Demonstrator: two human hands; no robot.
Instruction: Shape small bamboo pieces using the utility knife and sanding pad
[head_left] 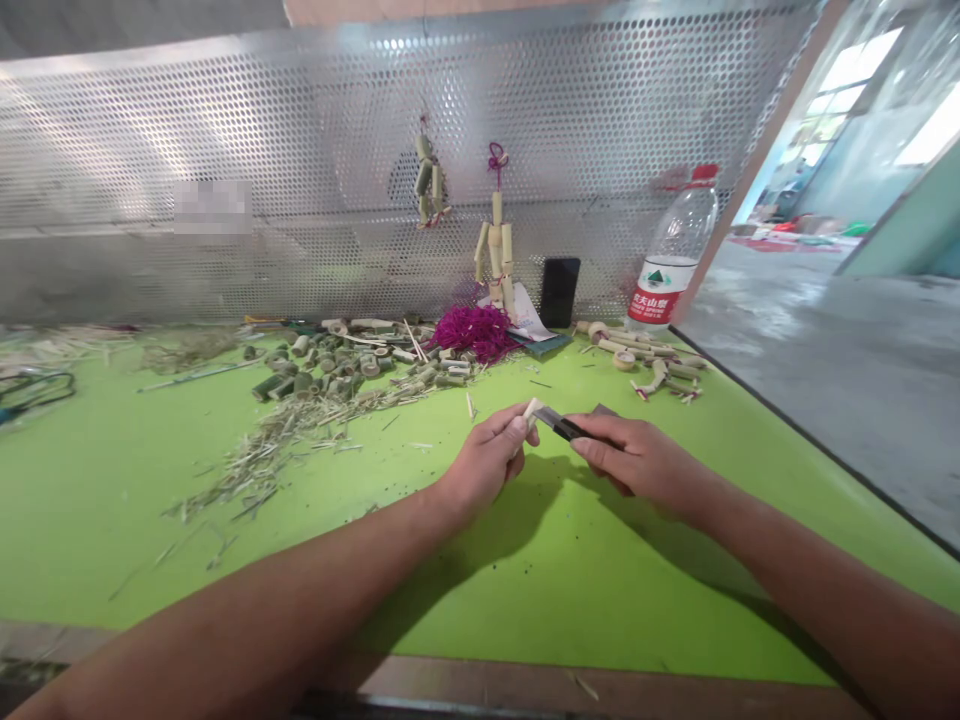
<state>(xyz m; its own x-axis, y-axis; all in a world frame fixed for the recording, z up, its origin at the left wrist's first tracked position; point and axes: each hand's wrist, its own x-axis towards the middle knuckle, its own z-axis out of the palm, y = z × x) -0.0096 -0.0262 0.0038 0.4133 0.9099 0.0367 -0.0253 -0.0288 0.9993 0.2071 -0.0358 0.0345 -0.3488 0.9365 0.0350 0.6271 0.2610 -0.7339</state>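
The left hand pinches a short, pale bamboo piece above the green bench; the right hand closes firmly on a dark-handled knife, its blade touching the bamboo.

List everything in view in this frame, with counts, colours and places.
mat: 1, green, under everything
panel: 1, silver perforated metal, behind mat
bamboo figures: 2, pale, in front of panel
bottle: 1, clear with red cap, back right
phone: 1, black, upright at back
tuft: 1, magenta, back centre
bamboo segments: many, green and tan, back left and back right
shavings: many, pale, left of hands
bamboo piece: 1, pale, in left hand
blade: 1, grey with dark grip, in right hand
left hand: 1, bare, centre
right hand: 1, bare, centre right
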